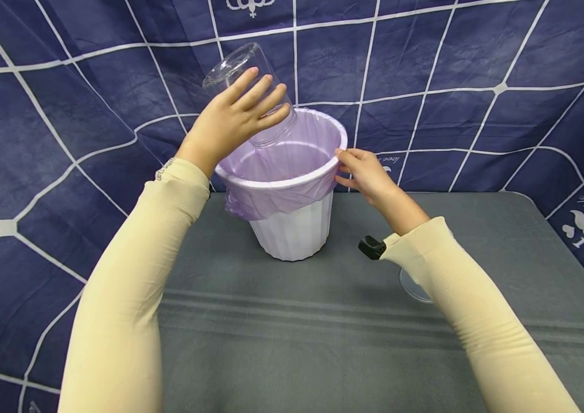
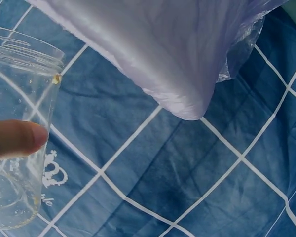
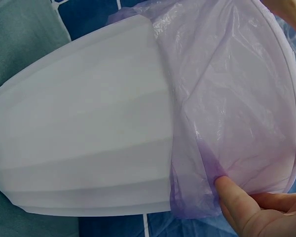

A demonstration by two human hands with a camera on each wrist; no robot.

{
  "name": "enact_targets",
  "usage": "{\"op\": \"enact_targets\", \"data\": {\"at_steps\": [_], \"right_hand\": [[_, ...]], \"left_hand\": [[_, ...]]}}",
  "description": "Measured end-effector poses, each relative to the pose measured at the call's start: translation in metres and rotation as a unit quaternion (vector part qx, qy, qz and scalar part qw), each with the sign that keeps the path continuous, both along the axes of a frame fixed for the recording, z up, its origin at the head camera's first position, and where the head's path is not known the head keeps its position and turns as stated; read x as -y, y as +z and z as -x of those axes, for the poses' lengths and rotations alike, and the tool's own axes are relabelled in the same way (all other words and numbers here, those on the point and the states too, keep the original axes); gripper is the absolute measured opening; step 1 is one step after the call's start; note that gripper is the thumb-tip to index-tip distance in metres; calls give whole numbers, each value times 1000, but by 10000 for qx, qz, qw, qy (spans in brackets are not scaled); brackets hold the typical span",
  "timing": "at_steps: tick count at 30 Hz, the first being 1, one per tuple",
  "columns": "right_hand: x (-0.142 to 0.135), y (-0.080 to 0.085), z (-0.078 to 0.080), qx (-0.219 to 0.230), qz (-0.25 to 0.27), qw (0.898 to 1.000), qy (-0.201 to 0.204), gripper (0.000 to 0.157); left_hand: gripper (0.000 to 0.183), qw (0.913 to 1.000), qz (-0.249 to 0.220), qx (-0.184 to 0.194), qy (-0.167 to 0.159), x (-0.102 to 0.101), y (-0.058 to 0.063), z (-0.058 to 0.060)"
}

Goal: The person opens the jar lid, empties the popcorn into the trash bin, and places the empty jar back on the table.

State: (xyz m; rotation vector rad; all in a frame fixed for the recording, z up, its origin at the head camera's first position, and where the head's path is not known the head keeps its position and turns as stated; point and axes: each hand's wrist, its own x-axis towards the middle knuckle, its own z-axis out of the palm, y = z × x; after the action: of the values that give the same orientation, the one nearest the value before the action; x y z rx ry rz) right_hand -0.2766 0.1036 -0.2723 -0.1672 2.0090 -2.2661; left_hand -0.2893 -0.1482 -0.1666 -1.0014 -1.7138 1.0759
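My left hand [image 1: 242, 112] grips a clear jar [image 1: 235, 63], tilted with its threaded mouth pointing down over the open bin. In the left wrist view, a thumb [image 2: 22, 138] lies across the jar [image 2: 19, 98], and small yellowish bits cling inside it. The white trash bin [image 1: 292, 229] stands upright, lined with a purple trash bag [image 1: 281, 198] folded over its rim. At the rim's right side, my right hand [image 1: 366, 172] pinches the edge of the bin and bag. Seen from the right wrist, fingers [image 3: 241, 205] press on the bag's outside.
A clear round disc [image 1: 413, 287] lies on the grey tabletop [image 1: 292, 344], partly hidden by the right sleeve. Behind the bin hangs a dark blue cloth [image 1: 426, 86] with white grid lines. A black device [image 1: 372, 248] sits at the right cuff.
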Motion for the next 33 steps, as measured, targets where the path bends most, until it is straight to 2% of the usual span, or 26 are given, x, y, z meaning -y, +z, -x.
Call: {"op": "enact_targets", "data": {"at_steps": [6,9,12,14,16,18,20,22,24,27,30,33], "right_hand": [[0,0,1,22,20,10000,-35,48],[0,0,1,26,53,10000,-36,48],[0,0,0,30,80,10000,-20,48],[0,0,-1,32,94,10000,-2,48],[0,1,-1,33,95,9999,12,48],[0,1,-2,34,90,10000,23,48],[-1,0,-1,22,68,10000,48,49],[-1,0,-1,3,47,10000,65,49],[-1,-1,-1,-16,28,10000,73,49],[-1,-1,0,-22,28,10000,62,49],[-1,-1,-1,-29,9,10000,62,49],[-1,0,-2,-25,12,10000,41,48]], "left_hand": [[50,9999,101,-88,35,1,0,0],[50,10000,-54,-28,-79,2,-1,0],[51,9991,-393,37,-120,2,-2,0],[51,9967,-789,138,-89,2,-3,-1],[54,9918,-1227,365,16,3,-4,-3],[58,9827,-1695,728,169,5,-5,-4],[67,9677,-2175,1209,394,8,-5,-7],[79,9492,-2639,1621,554,11,-4,-9],[93,9275,-3140,1928,631,15,-5,-11],[99,8914,-3907,2247,476,18,-7,-13],[102,8478,-4589,2619,450,20,-10,-17],[106,7928,-5246,3057,527,19,-12,-21]]}}
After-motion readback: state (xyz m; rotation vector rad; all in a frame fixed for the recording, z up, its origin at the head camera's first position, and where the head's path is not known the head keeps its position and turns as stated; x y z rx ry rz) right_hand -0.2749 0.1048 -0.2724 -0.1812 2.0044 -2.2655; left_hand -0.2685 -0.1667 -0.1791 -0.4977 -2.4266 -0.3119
